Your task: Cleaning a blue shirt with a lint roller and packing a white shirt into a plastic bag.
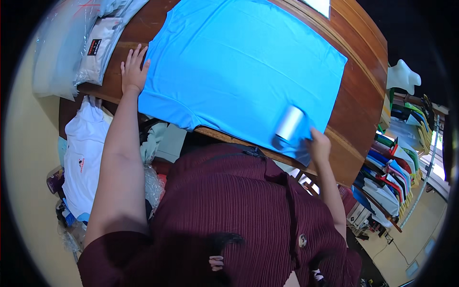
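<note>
A bright blue fabric garment (236, 68), probably a shirt, lies spread over the wooden table (353, 104). Its near edge hangs slightly past the table's front edge. My left hand (134, 71) rests with fingers spread at the garment's left edge, partly on the wood, holding nothing. On the lower right of the cloth is a lint roller (289, 123) with a silvery white cylinder, blurred by motion. My right hand (320, 145) grips its handle near the table's front edge; the fingers hide most of that handle.
Clear plastic bags (59, 53) and a bagged folded white garment (102, 46) lie at the table's left end. Below hangs a white garment (84, 143) with red print. Clothes on hangers (391, 172) fill a rack at right, near a white mannequin form (404, 77).
</note>
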`<action>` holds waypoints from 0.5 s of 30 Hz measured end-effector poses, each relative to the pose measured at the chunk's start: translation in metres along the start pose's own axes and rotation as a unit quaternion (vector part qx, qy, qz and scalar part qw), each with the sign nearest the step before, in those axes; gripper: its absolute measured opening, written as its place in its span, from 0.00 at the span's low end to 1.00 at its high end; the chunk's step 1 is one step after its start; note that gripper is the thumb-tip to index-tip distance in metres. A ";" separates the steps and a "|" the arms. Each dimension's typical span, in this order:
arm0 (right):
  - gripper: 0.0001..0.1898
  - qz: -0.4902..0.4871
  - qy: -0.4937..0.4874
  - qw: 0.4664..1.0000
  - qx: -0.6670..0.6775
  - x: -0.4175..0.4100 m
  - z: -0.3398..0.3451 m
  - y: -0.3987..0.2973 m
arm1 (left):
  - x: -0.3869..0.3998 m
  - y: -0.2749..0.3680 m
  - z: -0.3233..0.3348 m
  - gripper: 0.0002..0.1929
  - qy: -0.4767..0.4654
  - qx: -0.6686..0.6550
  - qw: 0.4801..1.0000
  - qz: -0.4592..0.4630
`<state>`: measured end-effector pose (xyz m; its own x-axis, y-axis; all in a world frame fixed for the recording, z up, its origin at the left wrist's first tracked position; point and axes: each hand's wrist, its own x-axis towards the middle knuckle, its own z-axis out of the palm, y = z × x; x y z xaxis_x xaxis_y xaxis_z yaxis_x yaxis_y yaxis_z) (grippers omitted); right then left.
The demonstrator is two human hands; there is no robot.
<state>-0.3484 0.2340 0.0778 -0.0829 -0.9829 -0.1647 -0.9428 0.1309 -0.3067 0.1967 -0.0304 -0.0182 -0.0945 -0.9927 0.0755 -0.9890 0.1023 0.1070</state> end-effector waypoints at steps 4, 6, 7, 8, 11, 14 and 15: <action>0.17 0.061 0.030 0.992 -0.111 -0.086 -0.016 0.101 | 0.004 0.004 -0.003 0.25 -0.002 -0.002 1.000 -0.001; 0.17 0.084 0.028 0.988 -0.126 -0.091 -0.011 0.108 | 0.003 0.006 -0.003 0.25 -0.003 0.000 1.000 -0.003; 0.17 0.082 0.036 0.990 -0.113 -0.086 -0.006 0.104 | 0.003 0.007 -0.003 0.26 -0.005 0.003 1.000 -0.006; 0.17 0.078 0.045 0.991 -0.099 -0.078 0.000 0.100 | 0.004 0.006 -0.004 0.26 -0.003 0.003 1.000 -0.008; 0.15 -0.006 0.061 0.995 -0.076 -0.003 0.020 0.043 | 0.003 0.008 -0.006 0.26 -0.004 0.011 1.000 -0.011; 0.13 -0.094 0.055 0.994 -0.019 0.097 0.049 -0.051 | -0.001 0.008 -0.008 0.26 -0.002 0.010 1.000 -0.010; 0.12 -0.124 0.070 0.990 -0.015 0.127 0.057 -0.090 | 0.000 0.008 -0.007 0.26 -0.002 0.010 1.000 -0.011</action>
<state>-0.2554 0.1051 0.0310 0.1107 -0.9929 0.0446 -0.9484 -0.1189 -0.2940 0.1894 -0.0286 -0.0103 -0.0724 -0.9950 0.0693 -0.9930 0.0784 0.0880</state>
